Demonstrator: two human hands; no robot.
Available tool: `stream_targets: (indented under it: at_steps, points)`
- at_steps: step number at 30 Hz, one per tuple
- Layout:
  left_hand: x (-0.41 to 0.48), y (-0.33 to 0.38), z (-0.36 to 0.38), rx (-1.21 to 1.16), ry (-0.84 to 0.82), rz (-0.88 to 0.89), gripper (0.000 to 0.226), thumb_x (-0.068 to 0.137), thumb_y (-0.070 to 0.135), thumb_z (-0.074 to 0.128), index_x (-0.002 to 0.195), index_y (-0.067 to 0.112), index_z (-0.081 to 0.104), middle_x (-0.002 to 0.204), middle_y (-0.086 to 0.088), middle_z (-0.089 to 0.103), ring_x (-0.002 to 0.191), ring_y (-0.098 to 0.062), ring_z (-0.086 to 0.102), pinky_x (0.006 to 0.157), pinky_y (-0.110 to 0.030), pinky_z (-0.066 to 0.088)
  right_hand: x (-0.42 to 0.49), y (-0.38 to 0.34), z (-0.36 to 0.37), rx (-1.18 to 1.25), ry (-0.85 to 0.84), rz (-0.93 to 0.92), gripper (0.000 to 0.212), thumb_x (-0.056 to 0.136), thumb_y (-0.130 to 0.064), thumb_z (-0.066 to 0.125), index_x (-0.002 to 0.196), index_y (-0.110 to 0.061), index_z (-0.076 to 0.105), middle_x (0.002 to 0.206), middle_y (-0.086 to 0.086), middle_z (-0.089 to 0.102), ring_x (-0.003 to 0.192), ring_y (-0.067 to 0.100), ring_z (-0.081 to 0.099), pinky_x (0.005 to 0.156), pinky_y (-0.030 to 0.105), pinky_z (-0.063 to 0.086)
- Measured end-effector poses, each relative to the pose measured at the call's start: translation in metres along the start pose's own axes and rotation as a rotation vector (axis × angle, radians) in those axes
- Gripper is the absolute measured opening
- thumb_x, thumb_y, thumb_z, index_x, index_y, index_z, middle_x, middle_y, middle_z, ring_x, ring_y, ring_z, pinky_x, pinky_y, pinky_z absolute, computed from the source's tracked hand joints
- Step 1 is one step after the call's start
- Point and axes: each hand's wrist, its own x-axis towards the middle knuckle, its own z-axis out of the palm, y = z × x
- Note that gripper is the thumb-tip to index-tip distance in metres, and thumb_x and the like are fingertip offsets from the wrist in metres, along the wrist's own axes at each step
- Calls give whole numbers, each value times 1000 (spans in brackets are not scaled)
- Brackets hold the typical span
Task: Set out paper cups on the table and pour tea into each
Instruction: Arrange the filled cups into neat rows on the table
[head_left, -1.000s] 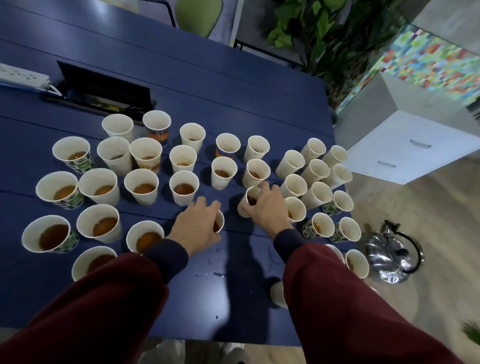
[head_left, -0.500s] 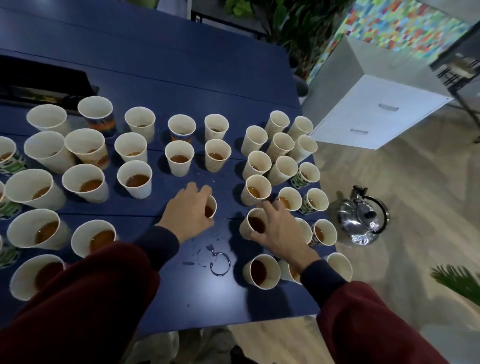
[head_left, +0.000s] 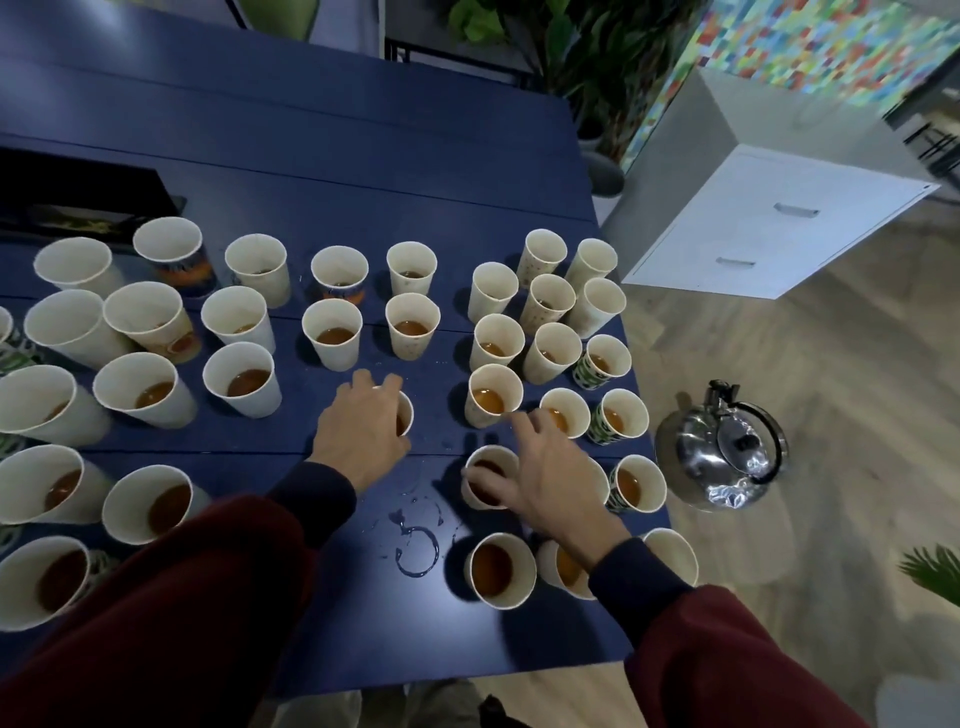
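**While the kettle stands on the floor: cups set out, nearly all poured**

As things stand, the setting-out looks done. Several dozen paper cups (head_left: 332, 338), plain white and printed, stand upright in loose rows across the blue tabletop (head_left: 363, 182).

- Contents: brown tea shows in most cups, at differing levels. In a few at the far left and far right the angle hides the bottom, so filled or empty cannot be told.
- Left grip (head_left: 363, 434): fingers curled round a small cup (head_left: 406, 415) near the middle; tea shows inside.
- Right grip (head_left: 545, 478): laid over a second cup (head_left: 483, 467) just to the right, thumb on the near rim, fingers reaching past the far rim. Whether it truly holds the cup cannot be told. Tea shows inside.
- Kettle (head_left: 722, 452): steel, lid on, standing on the wooden floor (head_left: 831, 415) beside the tabletop's right edge, well apart from both grips.
- Spill (head_left: 415, 556): a wet ring and drops on the tabletop between the two arms.
- Judgement: pouring is largely complete, and the step in hand seems to be arranging filled cups. Left to do: check the hidden cups, fill any that are empty, perhaps wipe up.
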Motion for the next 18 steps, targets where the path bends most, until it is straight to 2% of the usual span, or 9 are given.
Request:
stream_targets:
  at_steps: [4, 8, 11, 14, 18]
  points:
    - [6, -7, 1, -15, 35, -77, 60, 85, 40, 74, 133, 18, 45, 130, -13, 47, 113, -33, 52, 83, -43, 49, 38, 11, -27, 38, 126, -7, 58, 89, -63, 61, 125, -18, 54, 120, 5, 58, 100, 26, 62, 76, 38, 51]
    - [12, -8, -2, 3, 29, -73, 72, 80, 58, 73, 133, 18, 45, 132, -10, 46, 117, -30, 51, 84, -43, 51, 83, 22, -50, 46, 109, 2, 51, 93, -54, 61, 127, -16, 55, 124, 9, 58, 107, 29, 61, 82, 39, 49]
    - [18, 4, -13, 20, 166, -47, 75, 75, 70, 68, 123, 15, 50, 121, -10, 51, 111, -30, 53, 78, -42, 53, 113, 30, -59, 45, 99, -32, 41, 91, -52, 60, 112, -17, 58, 111, 9, 64, 96, 30, 62, 77, 43, 52]
    - [32, 25, -28, 0, 278, 26, 63, 84, 61, 66, 122, 12, 54, 116, -11, 56, 105, -27, 56, 76, -36, 49, 141, 34, -65, 37, 117, -106, 36, 91, -43, 61, 114, -15, 58, 108, 8, 63, 96, 29, 60, 78, 45, 52]
    - [64, 51, -39, -33, 218, 127, 47, 91, 52, 62, 120, 15, 56, 120, -7, 57, 110, -25, 56, 88, -37, 51, 176, 37, -77, -44, 74, -227, 40, 89, -30, 67, 125, -14, 58, 120, 7, 61, 107, 27, 61, 86, 44, 52]
